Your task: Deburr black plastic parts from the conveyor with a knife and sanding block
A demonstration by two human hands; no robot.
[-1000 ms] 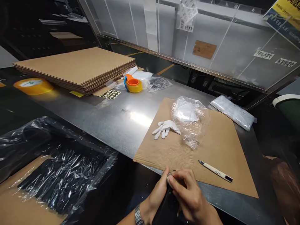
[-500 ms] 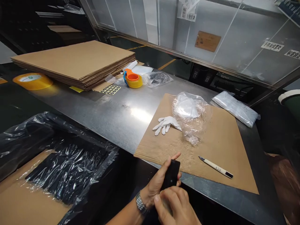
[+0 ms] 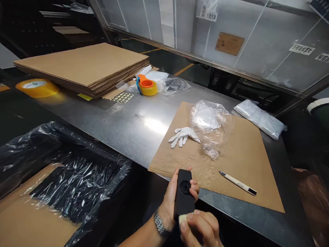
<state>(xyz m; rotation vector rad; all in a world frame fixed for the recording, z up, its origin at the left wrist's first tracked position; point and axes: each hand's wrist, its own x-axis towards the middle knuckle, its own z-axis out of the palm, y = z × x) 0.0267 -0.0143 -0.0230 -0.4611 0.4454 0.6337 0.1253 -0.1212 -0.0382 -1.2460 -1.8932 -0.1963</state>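
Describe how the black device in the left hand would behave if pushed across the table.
The black device is probably stiff: its edges look straight in the left hand. Its flat, oblong body suggests sliding rather than rolling. Its dull surface hints that it may not be very slippery.

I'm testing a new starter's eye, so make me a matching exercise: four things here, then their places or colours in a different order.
1. Device
2. Pale piece
3. Glove
4. Tape dispenser

A. White, on the cardboard sheet
B. Pinched in the right hand
C. Orange and blue, near the cardboard stack
D. Held in the left hand

Pairs: 1-D, 2-B, 3-A, 4-C
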